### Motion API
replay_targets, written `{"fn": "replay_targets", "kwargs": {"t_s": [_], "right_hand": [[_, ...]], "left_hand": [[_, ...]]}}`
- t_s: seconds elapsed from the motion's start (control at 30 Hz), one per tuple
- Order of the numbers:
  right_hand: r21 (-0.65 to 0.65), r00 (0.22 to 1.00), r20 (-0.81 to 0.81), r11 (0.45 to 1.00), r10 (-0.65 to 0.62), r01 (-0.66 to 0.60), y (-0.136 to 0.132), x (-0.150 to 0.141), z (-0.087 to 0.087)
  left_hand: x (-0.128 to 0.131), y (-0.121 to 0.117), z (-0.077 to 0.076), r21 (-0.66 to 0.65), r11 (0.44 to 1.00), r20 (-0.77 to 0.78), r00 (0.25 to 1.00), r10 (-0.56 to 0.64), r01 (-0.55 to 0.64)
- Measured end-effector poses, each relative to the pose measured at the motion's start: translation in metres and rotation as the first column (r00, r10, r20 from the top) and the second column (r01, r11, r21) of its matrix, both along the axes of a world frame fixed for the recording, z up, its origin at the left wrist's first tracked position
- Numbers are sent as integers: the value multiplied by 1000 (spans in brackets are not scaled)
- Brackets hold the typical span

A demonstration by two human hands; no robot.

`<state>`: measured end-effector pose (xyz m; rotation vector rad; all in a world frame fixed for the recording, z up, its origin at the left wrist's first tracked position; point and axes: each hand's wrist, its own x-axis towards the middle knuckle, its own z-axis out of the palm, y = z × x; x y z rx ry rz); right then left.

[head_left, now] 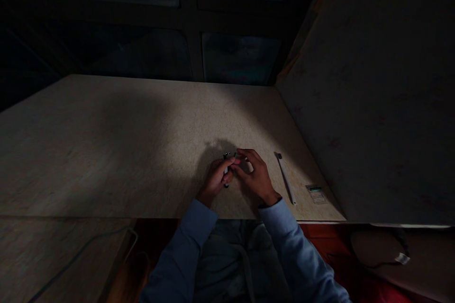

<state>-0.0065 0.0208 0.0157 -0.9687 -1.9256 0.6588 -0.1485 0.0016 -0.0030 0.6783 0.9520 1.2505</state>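
Observation:
My left hand (214, 177) is closed around a slim, light-coloured object (226, 171) with a dark lower end and a shiny metallic top; its kind is too small and dim to tell. Beside the left thumb tip shows a small green piece (235, 155). My right hand (256, 176) is close against the left one, thumb and index finger bent in towards the green piece. What the right fingertips grip is hidden. To the right of my right hand, a white toothbrush (286, 180) with a dark head lies on the table.
A small clear packet (315, 194) with a green strip lies near the table's right front corner. The pale table (142, 151) meets a wall (384, 104) on the right and dark window frames (194, 47) at the back. A cable (81, 251) runs at the lower left.

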Motion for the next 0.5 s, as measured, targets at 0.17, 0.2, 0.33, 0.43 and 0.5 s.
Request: {"fn": "replay_targets", "kwargs": {"t_s": [0.17,0.2,0.33,0.43,0.5], "right_hand": [[-7,997,-25,997,73,-73,4,4,-1],[-11,997,-22,997,73,-74,4,4,-1],[-110,993,-115,994,-9,-3,1,1,3],[-317,934,-341,948,-103,-11,-3,-3,7],[-404,883,-453,911,-123,-80,-5,-4,10]], "left_hand": [[0,-1,0,-15,1000,-1,1000,-19,19],[-1,-1,-1,-18,1000,-1,1000,-25,25],[-1,0,-3,11,998,33,998,-59,58],[-1,1,-2,33,997,127,989,-80,76],[-1,0,1,47,997,194,978,-71,63]]}}
